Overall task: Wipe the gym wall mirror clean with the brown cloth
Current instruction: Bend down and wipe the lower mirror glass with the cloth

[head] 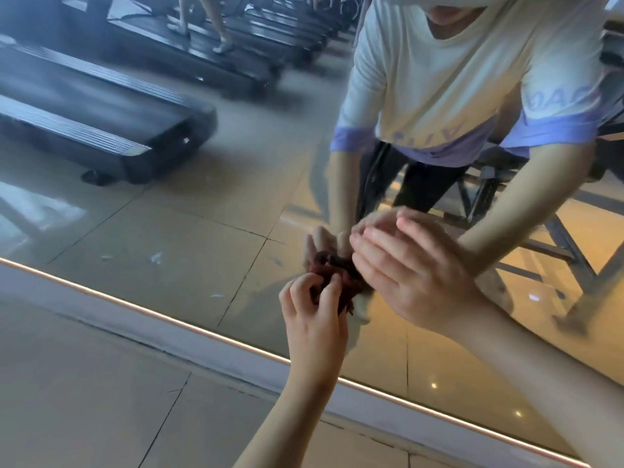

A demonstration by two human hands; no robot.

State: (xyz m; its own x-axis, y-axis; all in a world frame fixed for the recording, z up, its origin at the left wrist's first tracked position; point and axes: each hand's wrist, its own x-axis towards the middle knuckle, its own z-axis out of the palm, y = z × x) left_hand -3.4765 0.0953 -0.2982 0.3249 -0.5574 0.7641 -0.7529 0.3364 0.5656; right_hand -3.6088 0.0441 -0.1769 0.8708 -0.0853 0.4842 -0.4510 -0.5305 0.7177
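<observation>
The brown cloth [332,275] is bunched into a small dark wad just in front of the wall mirror [202,211], low down near its bottom edge. My left hand [314,315] comes up from below and pinches the wad's near side with curled fingertips. My right hand [405,275] reaches in from the right, its fingers curved over the wad's right side and hiding part of it. The glass reflects both hands, my forearms and my white and purple shirt. Small pale smears dot the glass left of the cloth.
A lit strip [141,310] and a pale ledge [169,336] run diagonally along the mirror's bottom edge, with tiled floor [84,400] below. The mirror reflects treadmills [101,123] at upper left, with a person's legs on one, and a metal frame at right.
</observation>
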